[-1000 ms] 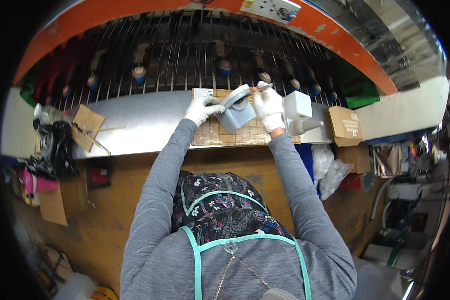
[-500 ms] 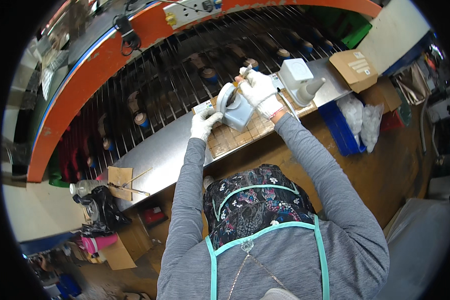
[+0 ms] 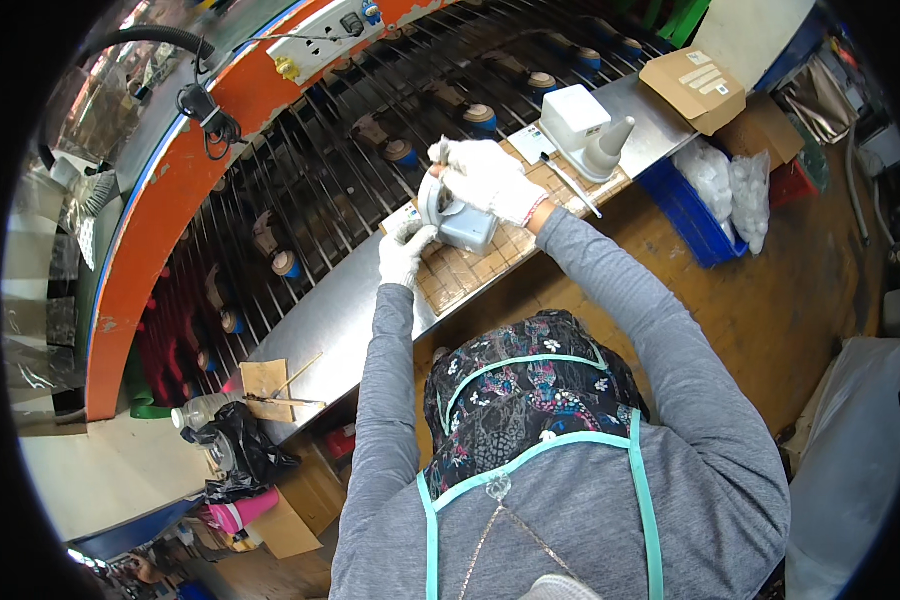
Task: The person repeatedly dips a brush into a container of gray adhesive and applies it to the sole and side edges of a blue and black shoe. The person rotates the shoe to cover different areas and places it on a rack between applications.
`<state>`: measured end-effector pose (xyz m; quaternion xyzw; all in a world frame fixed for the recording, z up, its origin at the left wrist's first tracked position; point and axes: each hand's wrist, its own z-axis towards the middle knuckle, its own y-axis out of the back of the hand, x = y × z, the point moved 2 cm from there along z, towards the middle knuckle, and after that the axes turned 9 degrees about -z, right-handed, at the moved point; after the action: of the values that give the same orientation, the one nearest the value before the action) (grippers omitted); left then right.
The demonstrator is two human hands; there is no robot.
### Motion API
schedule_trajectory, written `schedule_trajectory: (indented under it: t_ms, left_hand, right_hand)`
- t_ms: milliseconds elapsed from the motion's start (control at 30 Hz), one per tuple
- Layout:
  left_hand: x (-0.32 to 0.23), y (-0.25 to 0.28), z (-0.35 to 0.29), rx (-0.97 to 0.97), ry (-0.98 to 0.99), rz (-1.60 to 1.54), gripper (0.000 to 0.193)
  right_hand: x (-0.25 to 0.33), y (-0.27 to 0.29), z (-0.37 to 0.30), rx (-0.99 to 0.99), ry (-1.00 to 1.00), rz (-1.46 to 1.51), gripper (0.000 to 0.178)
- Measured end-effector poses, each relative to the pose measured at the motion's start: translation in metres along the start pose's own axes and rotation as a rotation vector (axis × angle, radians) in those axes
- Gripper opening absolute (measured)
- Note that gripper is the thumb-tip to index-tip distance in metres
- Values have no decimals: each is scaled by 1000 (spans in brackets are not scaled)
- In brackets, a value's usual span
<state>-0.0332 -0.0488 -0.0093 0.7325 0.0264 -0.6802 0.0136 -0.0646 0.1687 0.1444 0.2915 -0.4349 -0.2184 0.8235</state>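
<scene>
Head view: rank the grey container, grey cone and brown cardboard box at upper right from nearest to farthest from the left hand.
From the left hand:
1. Grey container, at its fingers, just right.
2. Grey cone, farther right.
3. Brown cardboard box, beyond the cone, upper right.

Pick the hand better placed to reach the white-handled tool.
Probably right: the right hand is nearer the white-handled tool, while the left hand is farther off, at the grey container.
</scene>
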Motion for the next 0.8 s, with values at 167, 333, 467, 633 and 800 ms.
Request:
schedule_trajectory:
  t_ms: [167, 333, 467, 633, 800]
  left_hand:
    - [-1, -1, -2, -3, -6, 31, 37]
    - [-5, -5, -7, 5, -29, -11, 48]
    - [-2, -2, -20, -76, -79, -107, 65]
    - [11, 15, -61, -234, -70, -189, 70]
    - [10, 17, -109, -434, 130, -302, 62]
  right_hand:
    - [19, 50, 0, -160, 84, -36, 28]
    - [28, 79, -10, -223, 69, 12, 29]
    - [25, 83, -19, -280, 21, 14, 28]
    - [16, 86, -23, -410, -18, 119, 30]
    - [13, 78, -16, -365, 22, 42, 28]
